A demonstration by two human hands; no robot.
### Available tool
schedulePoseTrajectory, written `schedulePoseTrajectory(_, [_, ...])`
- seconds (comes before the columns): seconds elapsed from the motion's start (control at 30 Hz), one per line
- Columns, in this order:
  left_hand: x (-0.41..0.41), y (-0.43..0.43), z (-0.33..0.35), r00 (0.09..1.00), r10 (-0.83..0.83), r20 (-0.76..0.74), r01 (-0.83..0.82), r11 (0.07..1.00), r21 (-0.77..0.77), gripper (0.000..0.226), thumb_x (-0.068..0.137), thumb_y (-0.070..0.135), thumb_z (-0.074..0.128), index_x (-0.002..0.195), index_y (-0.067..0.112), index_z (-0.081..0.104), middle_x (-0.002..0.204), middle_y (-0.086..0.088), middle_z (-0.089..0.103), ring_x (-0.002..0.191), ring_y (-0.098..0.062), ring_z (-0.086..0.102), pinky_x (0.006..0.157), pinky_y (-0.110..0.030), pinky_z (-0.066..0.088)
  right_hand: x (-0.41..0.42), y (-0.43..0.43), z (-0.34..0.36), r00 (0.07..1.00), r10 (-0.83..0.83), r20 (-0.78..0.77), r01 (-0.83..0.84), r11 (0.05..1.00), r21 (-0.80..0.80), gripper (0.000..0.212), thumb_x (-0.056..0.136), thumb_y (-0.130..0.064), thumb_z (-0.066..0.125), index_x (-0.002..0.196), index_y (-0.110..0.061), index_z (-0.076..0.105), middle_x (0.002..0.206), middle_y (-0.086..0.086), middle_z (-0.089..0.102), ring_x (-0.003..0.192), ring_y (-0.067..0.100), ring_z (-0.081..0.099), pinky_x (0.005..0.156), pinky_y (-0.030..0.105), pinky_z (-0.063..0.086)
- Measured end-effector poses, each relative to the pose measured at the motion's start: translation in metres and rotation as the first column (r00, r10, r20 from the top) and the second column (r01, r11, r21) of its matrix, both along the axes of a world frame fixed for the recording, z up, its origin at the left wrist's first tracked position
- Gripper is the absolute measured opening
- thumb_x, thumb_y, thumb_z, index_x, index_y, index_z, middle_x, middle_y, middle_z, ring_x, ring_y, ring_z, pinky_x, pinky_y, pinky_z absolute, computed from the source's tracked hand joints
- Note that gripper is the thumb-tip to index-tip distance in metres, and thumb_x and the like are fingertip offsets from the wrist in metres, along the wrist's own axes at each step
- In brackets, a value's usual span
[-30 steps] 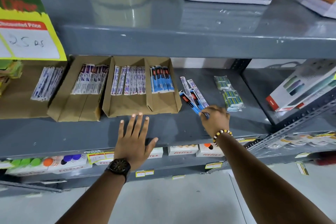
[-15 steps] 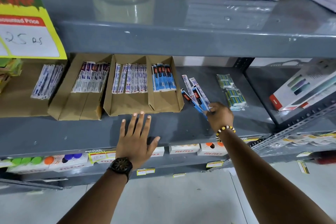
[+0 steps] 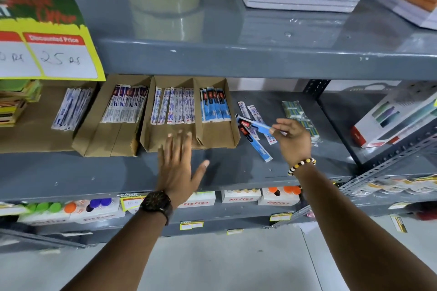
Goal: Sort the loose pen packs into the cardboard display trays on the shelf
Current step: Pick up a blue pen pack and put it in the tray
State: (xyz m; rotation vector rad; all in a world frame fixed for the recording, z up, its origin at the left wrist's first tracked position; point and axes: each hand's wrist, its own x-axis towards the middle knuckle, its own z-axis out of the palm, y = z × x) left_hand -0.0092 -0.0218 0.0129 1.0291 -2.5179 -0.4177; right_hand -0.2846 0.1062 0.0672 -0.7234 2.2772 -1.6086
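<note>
My right hand pinches one blue pen pack and holds it lifted above the loose pile. A second blue pack and two white packs lie loose on the grey shelf, right of the trays. A two-slot cardboard tray holds white packs on its left and blue packs on its right. Another tray to the left holds red-and-white packs. My left hand hovers flat, fingers spread, over the two-slot tray's front edge.
A flat cardboard sheet at far left carries more white packs. Green packets lie behind my right hand. A boxed set stands at the right. The upper shelf's lip overhangs the trays, and a yellow price sign hangs at left.
My right hand has lifted a blue pack off the loose pile and turned it sideways. My left hand has moved up from the shelf edge toward the two-slot tray.
</note>
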Motion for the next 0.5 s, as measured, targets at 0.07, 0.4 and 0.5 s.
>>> schedulePoseTrajectory(0.07, [-0.007, -0.01, 0.022, 0.984, 0.023, -0.176, -0.005, 0.995, 0.101, 0.082, 0.095, 0.057, 0.045, 0.157, 0.019, 0.009, 0.16, -0.013, 0.032, 0.147, -0.032, 0.028, 0.115, -0.058, 0.031, 0.008, -0.007, 0.011, 0.999, 0.05, -0.013, -0.051, 0.998, -0.028, 0.026, 0.079, -0.012, 0.08, 0.1, -0.021, 0.069, 0.095, 0.001, 0.076, 0.086, 0.012, 0.072, 0.079, 0.025, 0.057])
schedulePoseTrajectory(0.4, [-0.022, -0.042, 0.074, 0.871, 0.196, -0.451, 0.119, 0.806, 0.58, 0.068, 0.094, 0.041, 0.064, 0.153, 0.026, 0.032, 0.149, 0.003, 0.05, 0.125, -0.01, 0.056, 0.104, -0.033, 0.046, 0.044, -0.032, 0.046, 0.976, 0.215, -0.039, -0.218, 0.944, -0.246, 0.023, 0.079, -0.003, 0.079, 0.098, -0.013, 0.071, 0.095, 0.005, 0.077, 0.09, 0.01, 0.073, 0.079, 0.021, 0.055])
schedulePoseTrajectory(0.5, [-0.021, -0.049, 0.076, 0.811, 0.269, -0.519, 0.167, 0.743, 0.647, 0.044, 0.09, 0.038, 0.07, 0.132, 0.034, 0.057, 0.127, 0.005, 0.066, 0.11, -0.013, 0.067, 0.099, -0.043, 0.054, 0.048, -0.036, 0.052, 0.958, 0.285, 0.031, -0.27, 0.933, -0.24, 0.025, 0.078, -0.006, 0.08, 0.096, -0.021, 0.071, 0.095, 0.0, 0.078, 0.092, 0.014, 0.074, 0.083, 0.03, 0.058])
